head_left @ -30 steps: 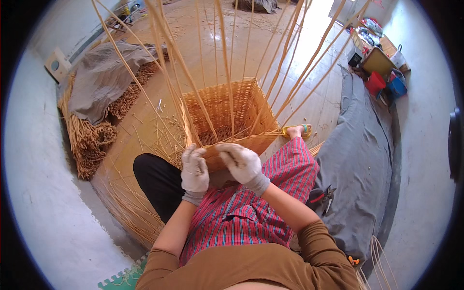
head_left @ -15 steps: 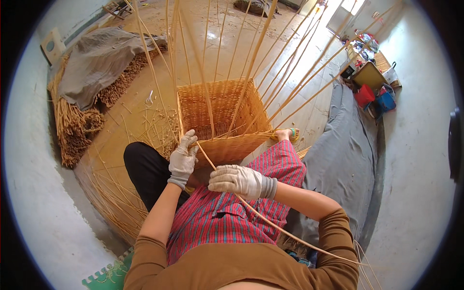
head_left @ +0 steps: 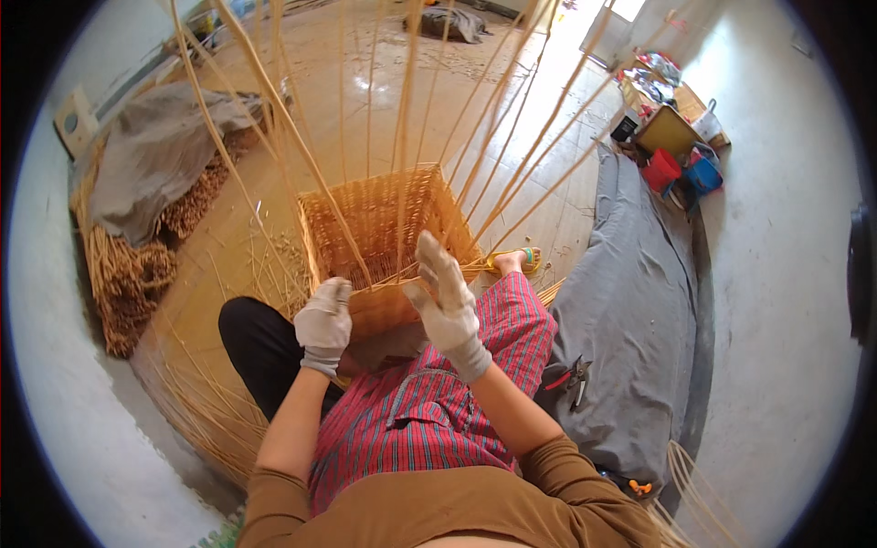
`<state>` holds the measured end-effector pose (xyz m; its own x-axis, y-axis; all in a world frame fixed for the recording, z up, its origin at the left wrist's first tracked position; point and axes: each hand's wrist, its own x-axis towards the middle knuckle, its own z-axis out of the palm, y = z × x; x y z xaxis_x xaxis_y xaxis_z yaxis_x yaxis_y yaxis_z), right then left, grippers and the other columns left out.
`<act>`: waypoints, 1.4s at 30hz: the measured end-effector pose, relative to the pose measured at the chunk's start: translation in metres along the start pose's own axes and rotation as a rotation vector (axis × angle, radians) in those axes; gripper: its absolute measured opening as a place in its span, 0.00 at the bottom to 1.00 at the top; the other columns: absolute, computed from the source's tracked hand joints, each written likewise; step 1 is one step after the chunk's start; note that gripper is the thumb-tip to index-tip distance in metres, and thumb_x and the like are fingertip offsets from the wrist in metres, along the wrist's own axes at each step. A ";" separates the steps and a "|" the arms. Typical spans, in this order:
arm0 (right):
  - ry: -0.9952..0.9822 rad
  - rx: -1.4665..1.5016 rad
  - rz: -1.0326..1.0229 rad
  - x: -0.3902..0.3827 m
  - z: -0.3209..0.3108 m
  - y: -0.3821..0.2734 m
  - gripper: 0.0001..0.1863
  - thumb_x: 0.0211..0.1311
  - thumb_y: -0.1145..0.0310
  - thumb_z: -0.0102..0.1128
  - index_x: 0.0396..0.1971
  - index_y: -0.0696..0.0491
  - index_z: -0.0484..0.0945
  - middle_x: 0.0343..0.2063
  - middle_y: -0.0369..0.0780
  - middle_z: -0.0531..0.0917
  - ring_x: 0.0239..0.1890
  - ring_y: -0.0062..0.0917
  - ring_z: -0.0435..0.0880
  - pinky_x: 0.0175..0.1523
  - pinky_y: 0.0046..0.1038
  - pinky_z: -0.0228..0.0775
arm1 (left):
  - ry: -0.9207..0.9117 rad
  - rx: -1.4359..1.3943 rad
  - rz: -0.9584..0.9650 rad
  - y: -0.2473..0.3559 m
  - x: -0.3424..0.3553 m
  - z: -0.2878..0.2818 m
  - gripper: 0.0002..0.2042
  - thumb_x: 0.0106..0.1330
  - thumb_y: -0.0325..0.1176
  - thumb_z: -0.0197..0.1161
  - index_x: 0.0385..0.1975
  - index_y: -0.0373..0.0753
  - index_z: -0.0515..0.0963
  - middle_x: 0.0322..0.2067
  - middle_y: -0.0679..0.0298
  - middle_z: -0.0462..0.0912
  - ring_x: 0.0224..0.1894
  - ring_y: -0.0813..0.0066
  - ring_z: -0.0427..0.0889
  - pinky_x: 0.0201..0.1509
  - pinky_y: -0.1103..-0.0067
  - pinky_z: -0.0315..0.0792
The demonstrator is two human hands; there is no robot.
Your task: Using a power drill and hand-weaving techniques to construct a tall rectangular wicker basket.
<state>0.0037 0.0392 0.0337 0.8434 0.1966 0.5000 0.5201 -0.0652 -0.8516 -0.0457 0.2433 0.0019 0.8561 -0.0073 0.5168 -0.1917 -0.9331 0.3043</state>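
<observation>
A square wicker basket (head_left: 379,312) stands in front of me between my legs, its open top facing me. Long, thin wicker stakes (head_left: 322,187) rise from its rim and fan outward. My left hand (head_left: 324,320), in a whitish work glove, is closed on the rim at the near left corner; its fingertips are partly hidden. Just above the near rim, toward the right, my gloved right hand (head_left: 448,306) is raised with fingers stretched out and thumb apart. No strand shows in it.
Red-handled pruning shears (head_left: 575,379) lie on a grey cloth (head_left: 630,301) at right. Wicker bundles (head_left: 123,274) under another cloth (head_left: 169,155) fill the left side. Loose strands (head_left: 196,384) lie on the floor. A red bucket (head_left: 660,171) and blue bucket (head_left: 702,175) stand far right.
My right hand has let go of the long wicker strand and risen toward the rim, fingers now extended. My left hand stays at the near left corner. The shears have come into view.
</observation>
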 end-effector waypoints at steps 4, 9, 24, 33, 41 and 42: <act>-0.258 0.344 0.490 0.081 0.006 -0.023 0.30 0.69 0.74 0.56 0.69 0.53 0.62 0.64 0.44 0.71 0.64 0.30 0.73 0.65 0.25 0.66 | 0.092 -0.324 -0.484 -0.001 0.015 0.011 0.09 0.65 0.29 0.58 0.44 0.41 0.79 0.40 0.57 0.84 0.33 0.57 0.85 0.37 0.69 0.78; -0.052 0.327 0.114 0.101 0.000 -0.017 0.25 0.69 0.75 0.55 0.65 0.58 0.65 0.55 0.43 0.79 0.59 0.27 0.78 0.62 0.22 0.67 | -0.221 0.175 -0.014 -0.005 0.026 -0.004 0.14 0.65 0.29 0.54 0.50 0.43 0.77 0.37 0.59 0.82 0.33 0.58 0.85 0.35 0.66 0.77; -0.331 -0.468 0.292 -0.020 -0.011 0.052 0.34 0.59 0.73 0.63 0.67 0.41 0.67 0.67 0.48 0.66 0.61 0.41 0.76 0.63 0.33 0.72 | -0.219 -1.020 -0.101 0.003 0.049 -0.019 0.10 0.73 0.27 0.56 0.51 0.37 0.74 0.39 0.61 0.79 0.43 0.70 0.82 0.48 0.73 0.78; -0.228 -0.377 0.265 0.102 -0.062 -0.027 0.19 0.64 0.68 0.60 0.55 0.52 0.73 0.38 0.45 0.86 0.34 0.32 0.87 0.36 0.33 0.79 | -0.457 -1.050 -0.352 0.024 0.124 0.014 0.03 0.74 0.27 0.54 0.40 0.38 0.75 0.29 0.67 0.78 0.33 0.80 0.78 0.39 0.79 0.75; 0.508 0.648 0.099 0.015 -0.070 0.023 0.08 0.68 0.79 0.56 0.43 0.54 0.79 0.32 0.36 0.85 0.22 0.16 0.77 0.25 0.15 0.70 | -0.944 -0.445 0.109 0.024 0.154 0.025 0.10 0.60 0.24 0.62 0.41 0.36 0.80 0.31 0.60 0.85 0.35 0.74 0.83 0.41 0.76 0.77; 0.669 0.562 0.402 0.002 -0.072 0.036 0.07 0.68 0.78 0.57 0.42 0.53 0.79 0.31 0.36 0.85 0.22 0.15 0.76 0.25 0.16 0.71 | -1.130 -0.438 -0.077 0.025 0.156 0.032 0.11 0.59 0.22 0.59 0.41 0.35 0.80 0.31 0.61 0.86 0.35 0.76 0.83 0.40 0.78 0.77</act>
<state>0.0337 -0.0331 0.0152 0.9372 -0.3487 -0.0077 0.1816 0.5065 -0.8429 0.0989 0.2074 0.0644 0.7664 -0.4706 -0.4372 -0.0812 -0.7462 0.6608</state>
